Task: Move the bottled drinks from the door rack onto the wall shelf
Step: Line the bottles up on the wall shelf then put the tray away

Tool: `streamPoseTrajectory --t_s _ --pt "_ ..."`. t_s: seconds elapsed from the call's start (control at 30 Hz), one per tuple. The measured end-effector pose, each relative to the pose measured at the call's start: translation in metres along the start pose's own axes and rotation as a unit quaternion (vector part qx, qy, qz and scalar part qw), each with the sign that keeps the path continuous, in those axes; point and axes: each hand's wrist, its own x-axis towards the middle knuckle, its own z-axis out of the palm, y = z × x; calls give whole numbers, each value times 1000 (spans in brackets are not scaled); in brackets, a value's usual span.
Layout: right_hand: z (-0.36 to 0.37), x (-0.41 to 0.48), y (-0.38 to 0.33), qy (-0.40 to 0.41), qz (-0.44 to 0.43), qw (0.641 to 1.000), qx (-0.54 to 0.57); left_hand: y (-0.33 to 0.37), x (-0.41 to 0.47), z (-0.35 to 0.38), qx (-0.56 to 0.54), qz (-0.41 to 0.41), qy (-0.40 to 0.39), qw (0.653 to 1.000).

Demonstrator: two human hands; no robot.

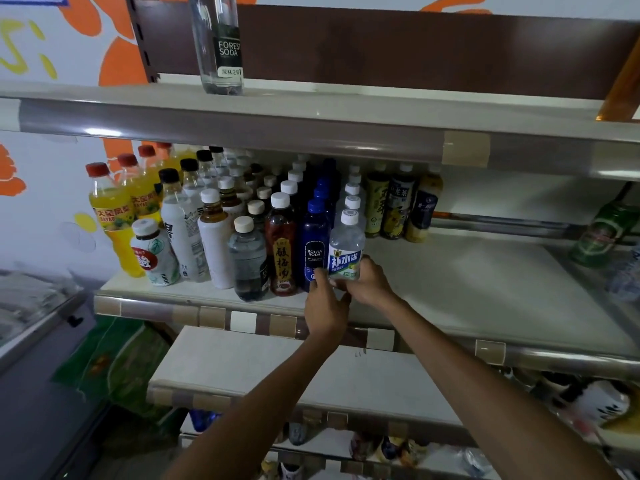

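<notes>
Both my hands are on the clear bottle (346,249), the one with the white cap and the blue label. It stands upright on the wall shelf (485,289), near the front edge. My right hand (369,282) wraps its foot from 3 o'clock, fingers curled round the base. My left hand (325,306) closes on the same foot from 7 o'clock, thumb up along the lower label, squeezed in where the bottle meets its neighbour.

At 9 o'clock that neighbour, the blue soda bottle (314,247), stands touching or just beside mine; I cannot tell which. Past it, further towards 9, comes the dark tea bottle (282,247), and the rows run on to the yellow drinks (110,216) at the shelf's left end. At 12 o'clock more white-capped bottles queue straight back behind mine.

The open room is all to 3 o'clock, a broad bare stretch of shelf. At 1 o'clock three tea bottles (391,206) stand at the back. A green bottle (601,233) leans at the far right.

At 6 o'clock the shelf's front lip (242,320) lies under my wrists. Overhead, the upper shelf's edge (242,126) hangs low above the caps and carries one clear soda bottle (219,46).
</notes>
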Motion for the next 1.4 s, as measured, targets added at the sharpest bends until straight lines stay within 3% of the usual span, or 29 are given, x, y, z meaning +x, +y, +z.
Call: streamPoseTrajectory --t_s 0.23,0.67,0.8,1.07,1.4 --pt "-17 -15 0 -76 36 994 -66 5 -8 -23 93 -8 -40 995" --pt "-21 -97 7 25 81 976 -202 -8 -21 -61 258 213 -145 931" --pt "-17 -137 12 37 111 963 -243 1 -37 -63 236 239 -206 919" --pt "-36 -218 23 79 160 959 -220 21 -92 -58 187 301 -338 872" --pt "-65 -327 72 121 223 948 -194 54 -186 -32 168 366 -427 810"
